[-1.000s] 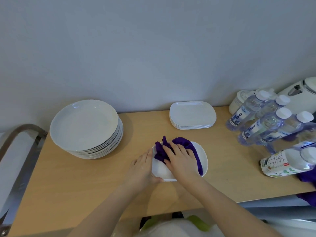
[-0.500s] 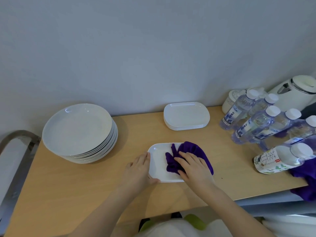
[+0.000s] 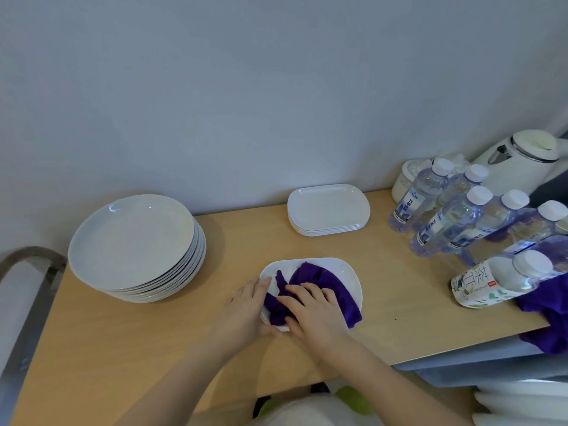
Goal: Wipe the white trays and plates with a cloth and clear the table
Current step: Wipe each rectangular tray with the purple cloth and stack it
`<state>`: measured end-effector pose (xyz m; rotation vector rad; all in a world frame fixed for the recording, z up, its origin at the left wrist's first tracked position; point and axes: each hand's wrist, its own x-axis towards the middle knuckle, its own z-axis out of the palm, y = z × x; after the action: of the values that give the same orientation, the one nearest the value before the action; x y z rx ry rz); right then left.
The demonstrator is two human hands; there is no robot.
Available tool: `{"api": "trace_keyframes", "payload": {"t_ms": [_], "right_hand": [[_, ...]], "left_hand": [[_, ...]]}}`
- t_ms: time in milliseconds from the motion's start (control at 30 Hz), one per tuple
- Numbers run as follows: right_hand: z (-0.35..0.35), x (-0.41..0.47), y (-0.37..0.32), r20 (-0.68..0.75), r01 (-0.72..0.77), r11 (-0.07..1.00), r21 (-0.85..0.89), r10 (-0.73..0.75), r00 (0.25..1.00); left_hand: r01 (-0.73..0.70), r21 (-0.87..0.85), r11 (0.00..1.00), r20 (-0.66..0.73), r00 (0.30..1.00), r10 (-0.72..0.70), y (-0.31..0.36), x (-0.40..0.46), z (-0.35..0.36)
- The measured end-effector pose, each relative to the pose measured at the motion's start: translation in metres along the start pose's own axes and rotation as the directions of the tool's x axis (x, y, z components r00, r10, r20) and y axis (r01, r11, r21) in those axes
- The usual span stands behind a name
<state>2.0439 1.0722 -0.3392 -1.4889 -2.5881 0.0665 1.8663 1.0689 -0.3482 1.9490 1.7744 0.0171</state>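
Observation:
A white rectangular tray (image 3: 344,273) lies near the front of the wooden table (image 3: 123,339). A purple cloth (image 3: 325,282) is bunched on it. My right hand (image 3: 313,312) presses flat on the cloth over the tray's left half. My left hand (image 3: 246,305) grips the tray's left edge, thumb under the rim. A stack of several white trays (image 3: 328,209) sits at the back by the wall. A stack of several round white plates (image 3: 135,241) stands at the left.
Several water bottles (image 3: 445,216) and a tea bottle (image 3: 498,281) crowd the table's right end. A white kettle (image 3: 522,161) and a white jar (image 3: 407,179) stand behind them. Another purple cloth (image 3: 550,315) hangs over the right edge. A chair back (image 3: 27,265) is at the left.
My right hand swept the cloth to the right across the tray, then back to the left side. My left hand stayed on the tray's left edge.

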Motion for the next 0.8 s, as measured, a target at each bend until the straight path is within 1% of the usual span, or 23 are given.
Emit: {"api": "trace_keyframes", "payload": {"t_ms": [33, 67, 100, 133, 167, 200, 267, 300, 467, 633, 800], "right_hand": [[0.001, -0.001, 0.002, -0.002, -0.002, 1.0, -0.001, 0.002, 1.0], [0.003, -0.003, 0.004, -0.006, -0.002, 1.0, -0.006, 0.002, 1.0], [0.004, -0.003, 0.005, -0.005, -0.001, 1.0, -0.01, 0.001, 1.0], [0.005, -0.004, 0.005, -0.002, -0.004, 1.0, -0.012, 0.004, 1.0], [0.006, -0.004, 0.005, 0.0, -0.009, 1.0, -0.012, 0.009, 1.0], [0.007, -0.004, 0.004, 0.003, -0.013, 1.0, -0.014, 0.013, 1.0], [0.008, -0.003, 0.003, 0.004, -0.014, 1.0, -0.02, 0.014, 1.0], [0.009, -0.002, 0.002, 0.006, -0.009, 1.0, -0.028, 0.009, 1.0], [0.009, -0.001, 0.002, 0.018, 0.01, 0.999, -0.05, -0.009, 1.0], [0.006, 0.004, 0.002, 0.001, 0.037, 0.997, -0.074, -0.037, 0.999], [0.001, 0.008, 0.006, -0.025, 0.08, 0.995, -0.068, -0.081, 0.996]], "left_hand": [[0.006, -0.131, 0.991, 0.035, 0.999, -0.001, -0.001, 0.003, -0.006], [0.019, -0.279, 0.96, 0.038, 0.999, -0.008, -0.002, 0.006, -0.012], [0.028, -0.395, 0.918, 0.005, 1.0, -0.028, -0.002, 0.01, -0.017], [0.046, -0.448, 0.893, -0.034, 0.997, -0.069, -0.002, 0.014, -0.02], [0.084, -0.435, 0.896, -0.061, 0.99, -0.123, -0.002, 0.019, -0.022], [0.129, -0.38, 0.916, -0.079, 0.982, -0.171, -0.001, 0.024, -0.023], [0.191, -0.247, 0.95, -0.093, 0.971, -0.219, 0.002, 0.035, -0.023], [0.211, -0.216, 0.953, -0.093, 0.968, -0.235, 0.005, 0.04, -0.023], [0.292, -0.285, 0.913, -0.132, 0.931, -0.339, 0.009, 0.049, -0.019], [0.284, -0.323, 0.902, -0.163, 0.923, -0.349, 0.009, 0.05, -0.018], [0.313, -0.325, 0.892, -0.169, 0.909, -0.381, 0.012, 0.041, -0.018]]}}
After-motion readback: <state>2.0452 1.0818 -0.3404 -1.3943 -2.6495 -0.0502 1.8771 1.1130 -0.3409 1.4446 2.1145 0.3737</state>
